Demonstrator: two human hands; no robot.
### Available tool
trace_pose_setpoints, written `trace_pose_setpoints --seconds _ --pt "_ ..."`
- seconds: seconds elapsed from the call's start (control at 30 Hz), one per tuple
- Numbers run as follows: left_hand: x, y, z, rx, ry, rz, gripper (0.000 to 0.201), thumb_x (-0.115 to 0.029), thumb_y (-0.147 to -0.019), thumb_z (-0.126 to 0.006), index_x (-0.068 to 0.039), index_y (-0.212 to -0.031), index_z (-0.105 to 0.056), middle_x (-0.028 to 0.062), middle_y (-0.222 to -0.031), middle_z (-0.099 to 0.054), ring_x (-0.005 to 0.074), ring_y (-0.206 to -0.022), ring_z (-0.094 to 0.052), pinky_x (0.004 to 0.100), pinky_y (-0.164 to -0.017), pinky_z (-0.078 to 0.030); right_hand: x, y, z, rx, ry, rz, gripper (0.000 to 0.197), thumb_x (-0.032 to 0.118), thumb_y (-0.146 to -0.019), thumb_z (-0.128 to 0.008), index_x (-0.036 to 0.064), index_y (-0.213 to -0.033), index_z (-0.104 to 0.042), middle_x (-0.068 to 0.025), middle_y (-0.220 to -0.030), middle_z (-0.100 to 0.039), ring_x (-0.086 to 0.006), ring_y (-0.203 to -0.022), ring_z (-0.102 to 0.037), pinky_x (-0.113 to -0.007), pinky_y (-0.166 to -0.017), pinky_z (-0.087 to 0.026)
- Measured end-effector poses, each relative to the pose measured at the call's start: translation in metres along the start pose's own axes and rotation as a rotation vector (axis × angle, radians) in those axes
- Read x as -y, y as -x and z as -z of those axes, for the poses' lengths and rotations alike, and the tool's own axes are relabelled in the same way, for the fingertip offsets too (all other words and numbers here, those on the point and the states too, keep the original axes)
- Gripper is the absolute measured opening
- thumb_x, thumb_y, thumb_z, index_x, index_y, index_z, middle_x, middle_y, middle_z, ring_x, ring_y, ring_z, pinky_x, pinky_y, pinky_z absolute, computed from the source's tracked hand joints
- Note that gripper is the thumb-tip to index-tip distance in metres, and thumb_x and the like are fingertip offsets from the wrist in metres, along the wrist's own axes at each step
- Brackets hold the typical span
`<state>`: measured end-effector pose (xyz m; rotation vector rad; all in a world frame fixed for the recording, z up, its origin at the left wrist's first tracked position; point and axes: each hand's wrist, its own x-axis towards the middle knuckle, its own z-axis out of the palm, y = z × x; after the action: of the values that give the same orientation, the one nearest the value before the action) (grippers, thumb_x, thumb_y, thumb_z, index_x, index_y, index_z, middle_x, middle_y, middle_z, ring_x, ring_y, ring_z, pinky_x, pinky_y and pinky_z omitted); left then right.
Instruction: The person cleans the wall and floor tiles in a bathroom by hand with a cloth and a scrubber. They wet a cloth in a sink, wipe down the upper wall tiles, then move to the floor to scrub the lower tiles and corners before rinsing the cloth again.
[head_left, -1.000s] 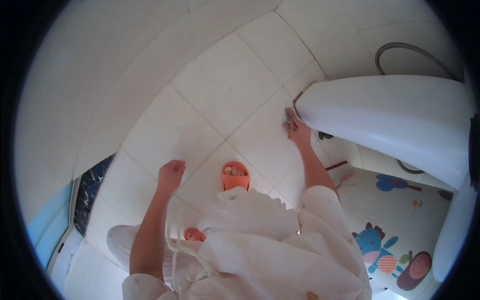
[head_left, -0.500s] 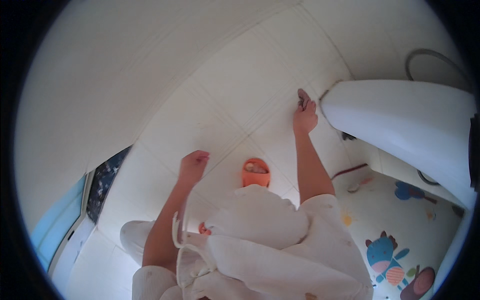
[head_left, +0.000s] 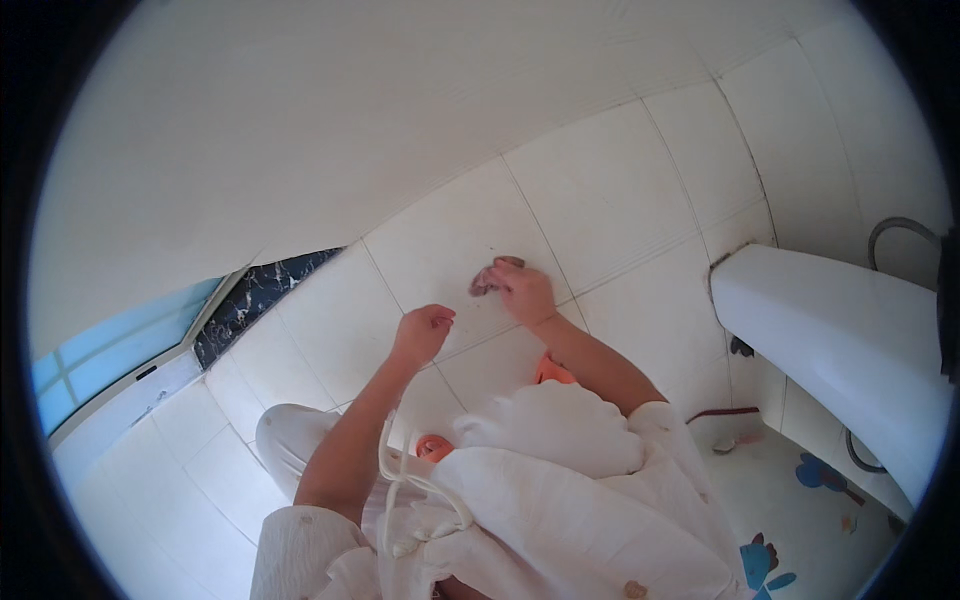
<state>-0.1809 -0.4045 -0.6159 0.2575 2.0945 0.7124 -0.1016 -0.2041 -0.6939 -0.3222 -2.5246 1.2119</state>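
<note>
A small crumpled cloth [head_left: 483, 283], greyish brown with a pink tint, is pressed against the white floor tiles [head_left: 440, 275]. My right hand [head_left: 530, 297] is closed over it, its fingers on the cloth's right part. To the left, my left hand [head_left: 423, 333] hovers over the tiles, its fingers curled in with nothing visible in them. Small dark specks lie on the tile near the cloth. Below my hands, orange slippers [head_left: 433, 447] show partly under my white clothing.
On the right stands a white, smooth fixture [head_left: 830, 320] with a grey hose [head_left: 900, 228] behind it. A mat with cartoon figures [head_left: 765, 565] lies at lower right. On the left are a black marbled threshold [head_left: 265, 300] and a bluish framed pane [head_left: 130, 340]. A pale wall [head_left: 300, 130] curves across the top.
My right hand has moved left and nearer with the cloth, from beside the white fixture to close to my left hand. The view has also shifted, showing more of the threshold.
</note>
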Motion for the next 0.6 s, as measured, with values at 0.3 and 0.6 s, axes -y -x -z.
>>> trace_pose_setpoints --seconds 0.3,0.6 --pt "0.020 0.009 -0.004 -0.046 0.037 0.019 0.018 -0.007 -0.086 -0.058 -0.001 -0.101 -0.067 0.0099 -0.088 -0.070 0.0157 -0.082 -0.066 0.0271 -0.074 -0.052 -0.124 -0.151 0.132 -0.226 -0.083 -0.573 0.043 0.009 -0.090 -0.048 0.0191 -0.132 -0.048 -0.0053 -0.117 -0.060 -0.0298 -0.105 -0.057 -0.040 -0.085 -0.050" --pt "0.022 0.019 -0.012 -0.021 0.177 0.048 0.019 -0.007 -0.086 -0.058 -0.001 -0.102 -0.066 0.0104 -0.089 -0.070 0.0160 -0.082 -0.066 0.0272 -0.075 -0.052 -0.067 -0.145 -0.020 -0.128 0.565 -0.285 0.050 0.012 -0.084 -0.051 0.0013 -0.132 -0.044 -0.0254 -0.134 -0.044 -0.0375 -0.122 -0.045 -0.044 -0.098 -0.043"
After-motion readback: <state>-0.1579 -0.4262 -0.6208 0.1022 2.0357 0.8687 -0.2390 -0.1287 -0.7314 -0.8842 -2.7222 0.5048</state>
